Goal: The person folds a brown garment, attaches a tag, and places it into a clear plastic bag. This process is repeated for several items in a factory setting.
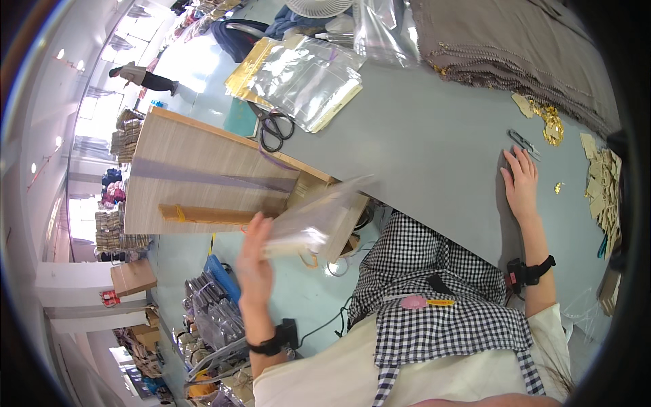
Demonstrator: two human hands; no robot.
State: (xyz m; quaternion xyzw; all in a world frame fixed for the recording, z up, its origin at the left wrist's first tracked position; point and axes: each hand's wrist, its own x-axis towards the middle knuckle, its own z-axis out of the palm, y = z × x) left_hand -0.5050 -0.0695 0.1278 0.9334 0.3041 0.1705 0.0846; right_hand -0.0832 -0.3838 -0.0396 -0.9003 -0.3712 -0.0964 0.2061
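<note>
My left hand (256, 259), blurred, is raised off the table's left side. A clear plastic bag (310, 216) with a pale strip along one end extends from its palm side; the thumb's hold is hidden. My right hand (521, 185) rests on the grey tabletop (422, 147), holding nothing, fingertips beside a pair of thread snips (524, 143). Black-handled scissors (274, 131) lie at the table's left edge, next to a stack of clear bags (310, 81) over gold packaging (249, 71).
Folded grey-brown fabric (508, 46) is piled at the far right. Gold tags (552, 124) and a bundle of beige tags (602, 188) lie along the right side. A wooden panel (213, 173) juts out left. Packed bags (213, 310) stand below. Another person (142, 79) is far off.
</note>
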